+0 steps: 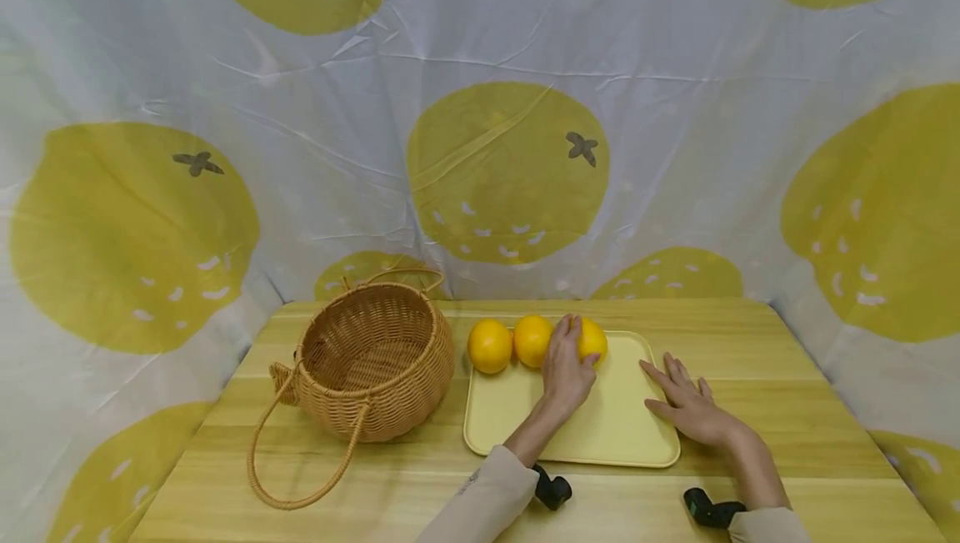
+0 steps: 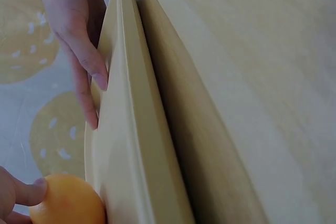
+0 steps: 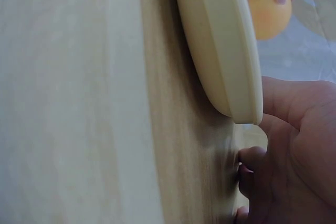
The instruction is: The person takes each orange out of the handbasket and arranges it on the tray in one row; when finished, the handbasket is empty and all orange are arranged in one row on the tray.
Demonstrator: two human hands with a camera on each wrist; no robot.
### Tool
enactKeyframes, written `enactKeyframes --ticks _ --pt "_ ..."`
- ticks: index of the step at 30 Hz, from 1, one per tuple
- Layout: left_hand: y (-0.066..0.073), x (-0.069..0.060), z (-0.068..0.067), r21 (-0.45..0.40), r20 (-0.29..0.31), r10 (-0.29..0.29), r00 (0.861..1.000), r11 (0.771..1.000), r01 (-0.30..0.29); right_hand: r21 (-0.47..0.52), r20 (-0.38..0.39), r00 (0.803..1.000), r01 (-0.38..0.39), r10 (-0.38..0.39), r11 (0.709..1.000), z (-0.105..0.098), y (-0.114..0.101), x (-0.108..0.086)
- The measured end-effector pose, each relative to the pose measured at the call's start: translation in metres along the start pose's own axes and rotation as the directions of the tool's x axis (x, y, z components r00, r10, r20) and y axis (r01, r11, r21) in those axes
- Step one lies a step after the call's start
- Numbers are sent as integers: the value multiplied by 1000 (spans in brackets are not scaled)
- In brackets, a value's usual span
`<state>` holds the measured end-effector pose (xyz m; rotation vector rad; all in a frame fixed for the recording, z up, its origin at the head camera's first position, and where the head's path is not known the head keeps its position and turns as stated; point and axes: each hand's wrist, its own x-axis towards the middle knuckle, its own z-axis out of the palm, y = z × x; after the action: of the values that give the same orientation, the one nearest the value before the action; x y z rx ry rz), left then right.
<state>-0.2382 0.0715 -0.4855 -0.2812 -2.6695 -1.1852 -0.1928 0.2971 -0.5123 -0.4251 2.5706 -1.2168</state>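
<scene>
My left hand [image 1: 567, 372] grips the rightmost orange [image 1: 595, 339] over the back part of a pale yellow tray [image 1: 600, 434]. Its thumb presses the near side of the fruit. Two more oranges sit in a row to the left, a middle orange [image 1: 530, 340] and a left orange [image 1: 490, 347] by the tray's back left corner. With fingers spread, my right hand [image 1: 696, 409] rests at the tray's right edge, thumb and forefinger touching the rim. In the right wrist view, the other fingers of that hand [image 3: 299, 145] reach down beside the tray toward the tabletop.
A round wicker basket [image 1: 405, 397] stands left of the tray, its inside bare. One looped handle [image 1: 258, 460] hangs toward the front, another lies at the back. The wooden table [image 1: 795, 409] meets a lemon-print cloth [image 1: 675, 151] behind and at both sides.
</scene>
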Motion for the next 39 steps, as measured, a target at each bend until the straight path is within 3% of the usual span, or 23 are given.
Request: enactKeyframes --ticks 8,19,25,39 --pt "2 1 5 35 6 -28 1000 999 28 -26 14 999 -43 43 999 2 1 0" --pt "-1 3 2 74 36 -1 999 997 -1 -26 10 998 -56 57 998 2 0 -2" --pt "0 3 1 95 15 26 1000 995 -27 -25 0 999 -55 55 998 0 0 -3" --pt "-3 6 5 192 -25 28 999 981 -22 -31 4 999 -37 37 999 0 -1 2"
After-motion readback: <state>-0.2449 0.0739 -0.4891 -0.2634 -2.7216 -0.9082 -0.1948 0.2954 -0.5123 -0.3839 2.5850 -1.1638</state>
